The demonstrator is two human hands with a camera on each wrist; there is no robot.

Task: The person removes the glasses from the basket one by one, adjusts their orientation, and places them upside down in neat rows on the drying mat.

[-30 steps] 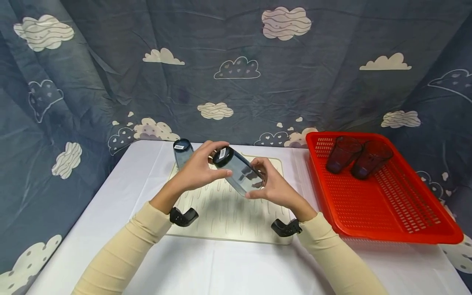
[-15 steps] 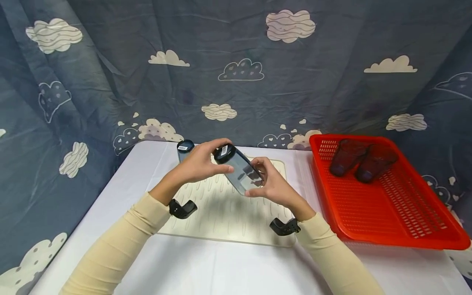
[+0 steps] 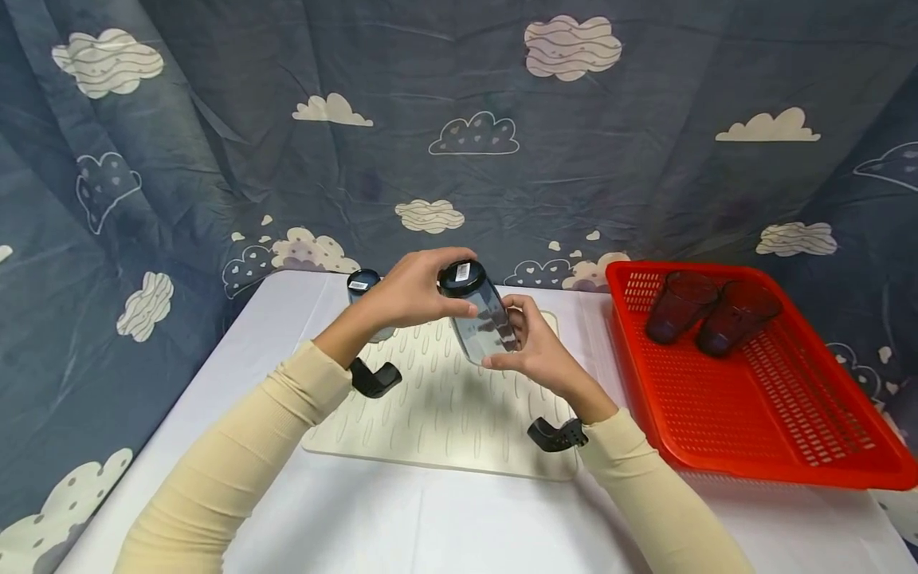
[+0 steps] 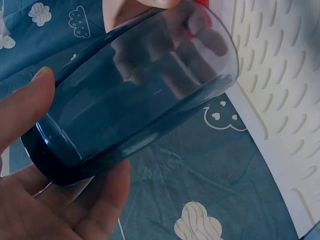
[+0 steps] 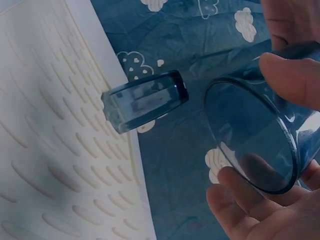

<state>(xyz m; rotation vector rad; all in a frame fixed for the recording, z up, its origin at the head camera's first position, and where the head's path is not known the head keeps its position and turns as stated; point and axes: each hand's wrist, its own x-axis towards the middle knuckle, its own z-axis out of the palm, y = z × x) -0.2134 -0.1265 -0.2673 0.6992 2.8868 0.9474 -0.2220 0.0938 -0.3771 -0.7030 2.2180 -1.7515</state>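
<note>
Both hands hold a blue-tinted drinking glass (image 3: 475, 323) in the air over a cream ridged mat (image 3: 430, 426). It tilts with its dark, labelled base up and its mouth down toward the right. My left hand (image 3: 410, 291) grips the base end, thumb on the near side, as the left wrist view also shows. Near the rim, the fingers and thumb of my right hand (image 3: 541, 351) curl round the glass. A second blue glass (image 5: 145, 100) stands upside down at the mat's far left; in the head view, my left hand partly hides it.
On the right sits a red plastic basket (image 3: 706, 434) with perforated walls. Two glasses, dark through the red, lean in its far end: one on the left (image 3: 677, 309), one on the right (image 3: 737, 319). A cloud-patterned cloth (image 3: 473, 191) hangs behind the white-covered table (image 3: 358, 518).
The held glass has moved slightly right and up and now stands more upright. My left hand has risen and shifted right with it; the right hand keeps its hold near the rim.
</note>
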